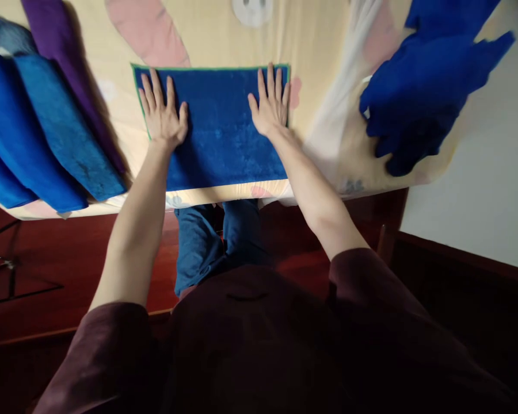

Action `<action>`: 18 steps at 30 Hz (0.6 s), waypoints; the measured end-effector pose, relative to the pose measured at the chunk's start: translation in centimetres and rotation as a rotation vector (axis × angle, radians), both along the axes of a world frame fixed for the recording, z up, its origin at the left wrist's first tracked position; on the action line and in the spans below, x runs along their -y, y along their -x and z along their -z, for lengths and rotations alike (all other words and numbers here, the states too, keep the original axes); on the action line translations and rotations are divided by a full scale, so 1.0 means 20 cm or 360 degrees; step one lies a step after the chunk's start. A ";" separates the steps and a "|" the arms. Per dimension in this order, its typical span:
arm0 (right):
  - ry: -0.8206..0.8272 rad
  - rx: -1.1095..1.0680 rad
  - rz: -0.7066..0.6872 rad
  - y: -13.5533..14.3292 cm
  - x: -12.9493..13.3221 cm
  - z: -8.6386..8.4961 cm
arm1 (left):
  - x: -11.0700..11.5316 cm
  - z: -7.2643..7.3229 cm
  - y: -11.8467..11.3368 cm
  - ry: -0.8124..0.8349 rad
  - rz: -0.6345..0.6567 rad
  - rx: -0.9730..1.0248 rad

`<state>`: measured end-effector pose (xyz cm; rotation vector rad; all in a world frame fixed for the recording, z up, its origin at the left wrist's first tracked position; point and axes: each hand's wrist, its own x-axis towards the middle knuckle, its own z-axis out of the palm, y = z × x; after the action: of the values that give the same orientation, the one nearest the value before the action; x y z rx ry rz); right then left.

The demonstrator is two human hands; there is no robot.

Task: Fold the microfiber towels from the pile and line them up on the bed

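A dark blue cloth (220,126) with a green edge lies flat on the yellow patterned sheet, near its front edge. On the cloth's left part my left hand (163,115) rests palm down, fingers spread, holding nothing. My right hand (271,106) lies palm down on the right part, its fingers also apart and nothing in them. The cloth's far green edge runs just past the fingertips of both hands.
Several rolled or folded cloths, among them a purple one (64,63) and a blue one (64,126), lie at the left. A crumpled blue cloth heap (418,98) sits at the right of the sheet (224,37). Black metal legs (11,264) stand on the floor at lower left.
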<state>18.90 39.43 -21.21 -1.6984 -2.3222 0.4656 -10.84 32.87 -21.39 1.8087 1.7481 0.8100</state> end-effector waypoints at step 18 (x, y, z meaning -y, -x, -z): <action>0.0153 0.0026 -0.0044 -0.31 0.71 -0.04 | 0.79 -0.12 -0.04 0.0204 -0.0107 -0.0149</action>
<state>25.19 25.32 -20.45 -1.7203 -2.3734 0.5793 -10.01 17.11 -18.92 1.7370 1.8843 0.6327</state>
